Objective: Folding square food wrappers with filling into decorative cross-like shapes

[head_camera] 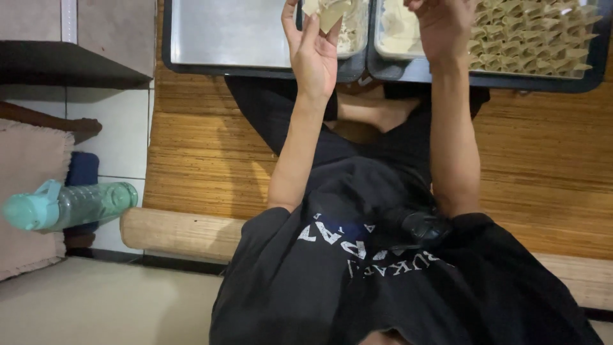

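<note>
pinched between the thumb and fingers of the left hand (313, 54) is a thin, pale dumpling wrapper (332, 13), partly folded and held up over the gap between two trays. right hand (440, 25) reaches toward the top edge of the view, over the pale contents of the right tray (485, 80); its fingertips are cut off, so whether it grips anything cannot be told.

that right tray is dark-rimmed and packed on its far side with rows of folded dumplings (536, 35). left tray (191, 67) is mostly bare metal, with a clear container (351, 38) of pale filling or wrappers at its right end.

judging from the fold already in the wrapper, the shaping goes best with the sheet kept flat on the fingers, the edges pressed evenly, and the pinch kept light enough not to tear the dough.

person sits cross-legged in dark clothes on a woven bamboo mat (204, 147), its rolled edge near the body. beside the mat is white tiled floor (121, 134), a clear water bottle with a teal cap (70, 206) lying on its side, and a pinkish rug (29, 191).
</note>
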